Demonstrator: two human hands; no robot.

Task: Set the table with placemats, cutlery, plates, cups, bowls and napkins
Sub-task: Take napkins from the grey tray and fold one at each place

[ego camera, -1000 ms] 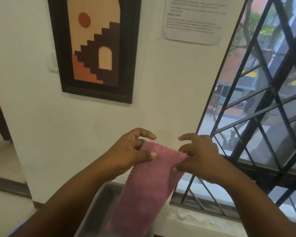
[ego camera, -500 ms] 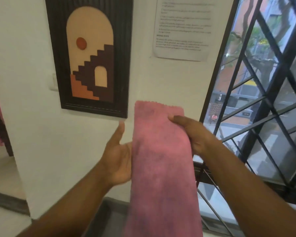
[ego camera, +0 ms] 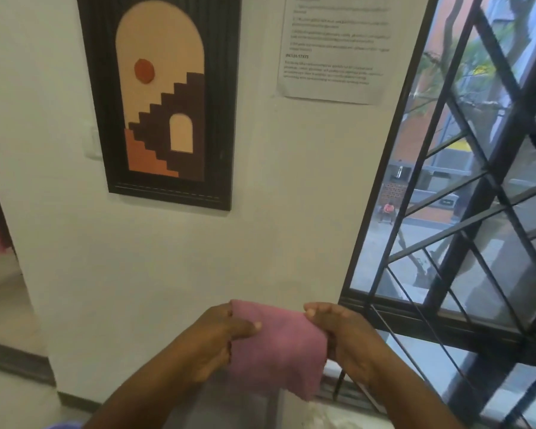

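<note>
A pink cloth napkin (ego camera: 279, 348), folded into a short rectangle, hangs in the air in front of a white wall, low in the head view. My left hand (ego camera: 217, 342) pinches its left edge, thumb lying across the front of the cloth. My right hand (ego camera: 344, 335) grips its right edge with fingers curled over the top. The napkin's lower edge hangs loose below both hands. No table, plates or cutlery are in view.
A framed picture (ego camera: 164, 97) and a printed sheet (ego camera: 334, 48) hang on the wall ahead. A black-barred window (ego camera: 464, 230) fills the right side. A grey tray or bin (ego camera: 239, 410) lies partly hidden under my arms. A doorway opens at the far left.
The napkin was held up long and raised half a second ago; now it is folded shorter and lower, with both hands pinching its two sides again.
</note>
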